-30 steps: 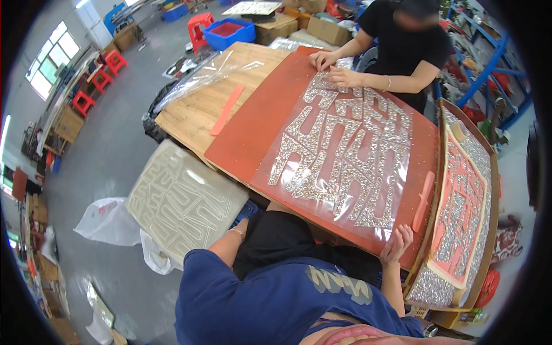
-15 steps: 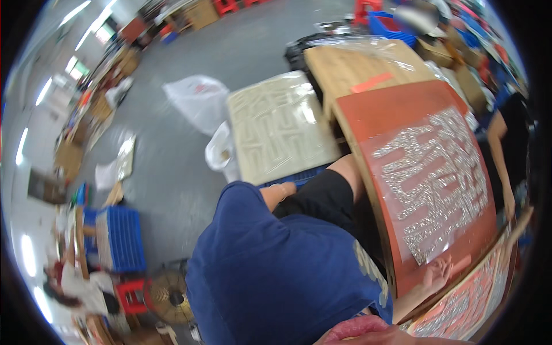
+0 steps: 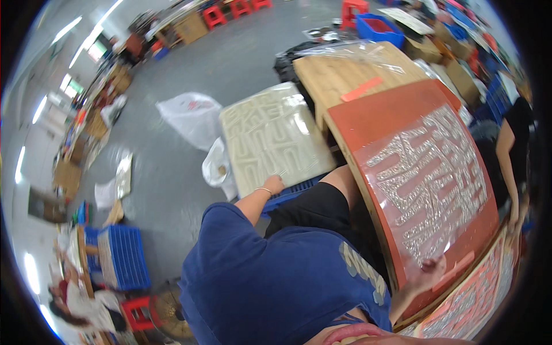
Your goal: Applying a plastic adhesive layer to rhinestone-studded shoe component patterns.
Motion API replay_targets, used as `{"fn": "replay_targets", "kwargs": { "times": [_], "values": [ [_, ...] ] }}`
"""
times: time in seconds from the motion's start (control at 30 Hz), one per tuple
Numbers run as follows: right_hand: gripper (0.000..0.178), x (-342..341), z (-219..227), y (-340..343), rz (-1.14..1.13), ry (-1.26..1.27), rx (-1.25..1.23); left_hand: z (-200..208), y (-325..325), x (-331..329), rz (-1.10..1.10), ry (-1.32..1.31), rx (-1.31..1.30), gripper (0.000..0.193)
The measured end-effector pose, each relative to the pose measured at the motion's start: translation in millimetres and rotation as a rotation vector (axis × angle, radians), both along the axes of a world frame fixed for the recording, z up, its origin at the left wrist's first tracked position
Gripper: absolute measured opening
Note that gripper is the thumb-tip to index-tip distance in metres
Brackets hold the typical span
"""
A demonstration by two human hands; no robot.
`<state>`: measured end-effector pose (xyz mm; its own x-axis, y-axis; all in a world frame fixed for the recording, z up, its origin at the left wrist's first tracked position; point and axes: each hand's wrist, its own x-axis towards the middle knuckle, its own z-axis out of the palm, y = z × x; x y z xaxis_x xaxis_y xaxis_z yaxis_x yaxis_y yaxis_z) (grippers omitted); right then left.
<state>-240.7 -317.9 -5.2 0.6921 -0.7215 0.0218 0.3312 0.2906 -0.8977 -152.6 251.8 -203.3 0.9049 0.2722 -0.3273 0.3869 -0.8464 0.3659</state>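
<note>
My left hand point(image 3: 273, 185), a thin bracelet on its wrist, reaches out to the near edge of a cream sheet point(image 3: 270, 132) with a raised pattern, which lies on a blue crate point(image 3: 290, 194). Its fingers curl at that edge; whether they grip is unclear. My right hand point(image 3: 428, 270) is at the near corner of a red board point(image 3: 368, 123) and pinches the corner of the clear film point(image 3: 431, 178) carrying silver glitter shapes that lies on the board. My blue shirt fills the lower middle of the view.
Another person's arm point(image 3: 509, 149) works at the board's far right side. A wooden table point(image 3: 339, 72) with plastic sheeting and an orange strip point(image 3: 361, 88) stands behind. A second patterned board point(image 3: 477, 293) lies lower right. White bags point(image 3: 190, 115), blue crates point(image 3: 118, 259) and red stools point(image 3: 138, 313) sit on the floor.
My view has swung left toward the floor and the cream sheet. My left hand has reached out to the sheet's edge. My right hand stays at the red board's near corner.
</note>
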Motion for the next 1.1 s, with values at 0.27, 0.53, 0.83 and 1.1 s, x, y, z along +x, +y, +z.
{"fn": "replay_targets", "kwargs": {
  "times": [0.27,0.53,0.83,1.1],
  "values": [
    [0.012,-85,-70,85,0.673,0.406,-0.791,77,48,236,0.285,-0.707,-0.125,0.031],
    [0.042,-140,-105,32,0.776,0.696,-1.692,163,-19,427,0.158,-0.801,-0.043,0.030],
    [0.042,-162,-120,46,0.707,0.906,-1.739,175,-149,539,-0.343,-0.833,0.191,0.031],
    [0.045,-173,-98,67,0.704,1.069,-1.585,175,-230,567,-0.506,-0.749,0.363,0.039]
  ]
}}
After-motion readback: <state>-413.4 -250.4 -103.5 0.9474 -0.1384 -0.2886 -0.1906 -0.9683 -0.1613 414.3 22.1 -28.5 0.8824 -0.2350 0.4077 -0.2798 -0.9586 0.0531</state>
